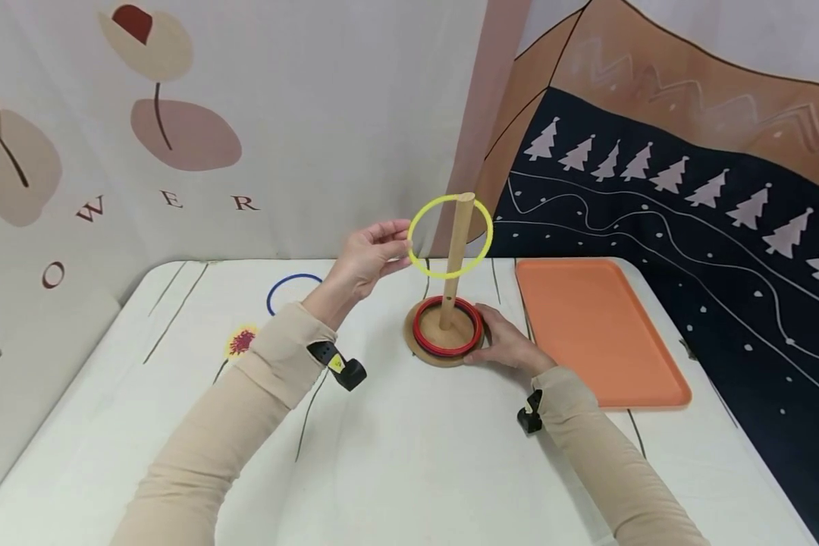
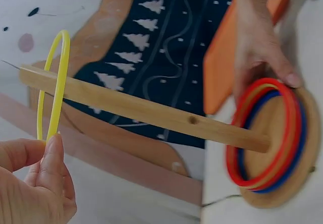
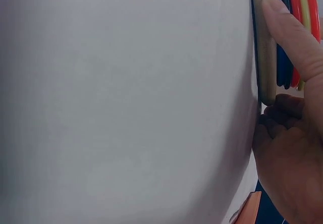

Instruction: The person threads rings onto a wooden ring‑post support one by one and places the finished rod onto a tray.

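Between thumb and fingers, my left hand (image 1: 371, 258) pinches a yellow ring (image 1: 418, 263) by its left side. In the left wrist view the yellow ring (image 2: 61, 77) surrounds the top end of the wooden post (image 2: 126, 102). Red, yellow and blue rings (image 2: 290, 146) lie stacked around the post's foot on the round wooden base (image 2: 308, 168). My right hand (image 1: 508, 343) grips the right edge of that base, its thumb (image 3: 282, 19) on the rim beside the stacked rings in the right wrist view.
A blue ring (image 1: 271, 293) lies on the white table (image 1: 396, 455) behind my left forearm, partly hidden by it. To the right of the post is an orange tray (image 1: 600, 334). Patterned cloth (image 1: 355, 114) hangs behind the table.
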Demonstrator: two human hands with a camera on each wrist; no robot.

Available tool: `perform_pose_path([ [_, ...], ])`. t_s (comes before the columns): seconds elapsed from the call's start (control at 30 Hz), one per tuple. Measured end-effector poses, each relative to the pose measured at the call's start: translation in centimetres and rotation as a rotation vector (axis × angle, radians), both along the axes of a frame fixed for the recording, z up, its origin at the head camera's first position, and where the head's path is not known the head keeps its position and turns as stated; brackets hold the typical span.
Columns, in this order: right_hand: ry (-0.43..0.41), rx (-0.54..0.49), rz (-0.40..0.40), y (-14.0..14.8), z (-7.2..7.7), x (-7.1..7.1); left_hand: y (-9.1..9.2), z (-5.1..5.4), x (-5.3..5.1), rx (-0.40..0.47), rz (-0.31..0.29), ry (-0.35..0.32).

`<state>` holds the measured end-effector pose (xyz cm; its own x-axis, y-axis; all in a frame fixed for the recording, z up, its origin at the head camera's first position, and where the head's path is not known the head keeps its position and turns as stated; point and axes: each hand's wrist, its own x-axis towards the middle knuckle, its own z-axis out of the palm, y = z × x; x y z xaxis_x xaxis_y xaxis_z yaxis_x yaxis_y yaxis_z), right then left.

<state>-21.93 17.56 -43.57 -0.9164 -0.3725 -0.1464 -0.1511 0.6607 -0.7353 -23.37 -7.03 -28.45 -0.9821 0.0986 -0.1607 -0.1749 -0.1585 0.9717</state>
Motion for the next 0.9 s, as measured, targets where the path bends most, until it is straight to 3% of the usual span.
perform_pose_path([
  [0.27,0.012,-0.021,0.014,0.1,-0.2,-0.1,0.0,-6.0,-0.6,-0.087,-0.026,-0.143],
  [0.43,0.015,-0.065,0.022,0.2,-0.4,-0.2,0.3,-8.7,-0.4,-0.140,-0.039,-0.223],
  [0.6,-0.007,-0.086,0.013,0.1,-0.3,-0.1,0.9,-10.0,0.0,-0.200,-0.053,-0.228],
  [0.9,0.029,-0.101,0.029,0.1,-0.4,-0.2,1.3,-10.7,0.2,-0.259,-0.072,-0.196],
])
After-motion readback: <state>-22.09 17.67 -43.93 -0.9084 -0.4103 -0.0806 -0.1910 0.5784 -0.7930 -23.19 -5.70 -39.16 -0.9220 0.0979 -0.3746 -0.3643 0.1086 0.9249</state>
